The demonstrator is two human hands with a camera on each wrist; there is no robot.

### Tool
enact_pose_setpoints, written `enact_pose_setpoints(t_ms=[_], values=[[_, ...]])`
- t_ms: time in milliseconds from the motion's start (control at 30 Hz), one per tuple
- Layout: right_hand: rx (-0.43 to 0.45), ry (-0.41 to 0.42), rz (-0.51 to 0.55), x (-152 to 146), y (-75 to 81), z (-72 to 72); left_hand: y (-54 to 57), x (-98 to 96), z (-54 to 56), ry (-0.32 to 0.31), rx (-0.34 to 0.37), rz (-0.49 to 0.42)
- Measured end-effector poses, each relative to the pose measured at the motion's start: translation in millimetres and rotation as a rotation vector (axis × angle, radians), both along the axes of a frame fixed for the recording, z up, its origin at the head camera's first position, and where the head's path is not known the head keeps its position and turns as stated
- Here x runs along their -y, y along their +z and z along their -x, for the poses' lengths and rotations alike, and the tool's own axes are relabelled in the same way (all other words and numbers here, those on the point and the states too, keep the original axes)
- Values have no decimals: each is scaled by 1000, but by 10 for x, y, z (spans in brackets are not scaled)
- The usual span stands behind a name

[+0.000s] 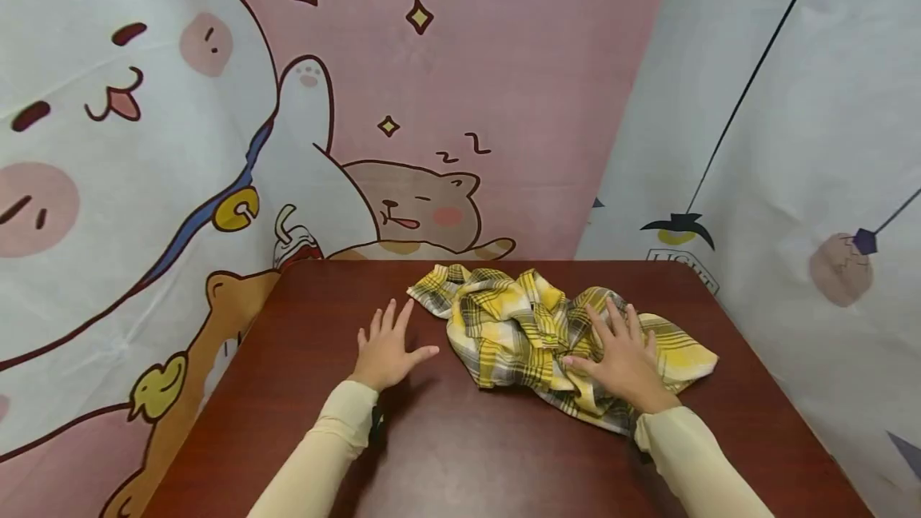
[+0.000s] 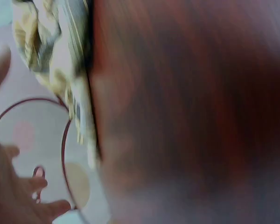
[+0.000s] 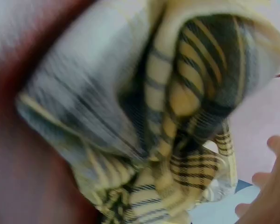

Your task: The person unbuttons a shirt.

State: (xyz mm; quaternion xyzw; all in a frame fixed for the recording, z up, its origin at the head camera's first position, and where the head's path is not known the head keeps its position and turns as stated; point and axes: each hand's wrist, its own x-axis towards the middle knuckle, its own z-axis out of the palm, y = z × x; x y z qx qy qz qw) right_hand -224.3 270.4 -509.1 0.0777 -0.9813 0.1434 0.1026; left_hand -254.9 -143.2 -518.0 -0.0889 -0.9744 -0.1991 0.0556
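Observation:
A crumpled plaid shirt (image 1: pixel 504 326) in yellow, white and dark grey lies bunched on the dark red-brown table, right of its middle. My left hand (image 1: pixel 384 350) hovers left of the shirt with fingers spread and nothing in it. Over the shirt's right part is my right hand (image 1: pixel 622 358), fingers spread and straight, overlapping the cloth in the head view. Folds of the shirt (image 3: pixel 168 93) fill much of the right wrist view, with fingers (image 3: pixel 263 179) at its right edge. The left wrist view is blurred and shows the shirt (image 2: pixel 70 51) beyond the thumb.
The table (image 1: pixel 460 454) has its far edge against a pink and white curtain (image 1: pixel 532 86) printed with cartoon animals. A white curtain (image 1: pixel 813 102) with printed lamps hangs along the right side.

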Motion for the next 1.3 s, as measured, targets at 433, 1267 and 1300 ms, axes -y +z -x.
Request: enact_pose_setpoints(t_ms=[433,1267,1300], values=[[79,-156,105,17,-137,-136,-291,-757,68,146,77,-457],[146,-102,72,115,-339,-119,-360,-533,-86,67,73,-379],[133,-91,71,138,-337,-145,-340,-471,-124,49,84,-371]])
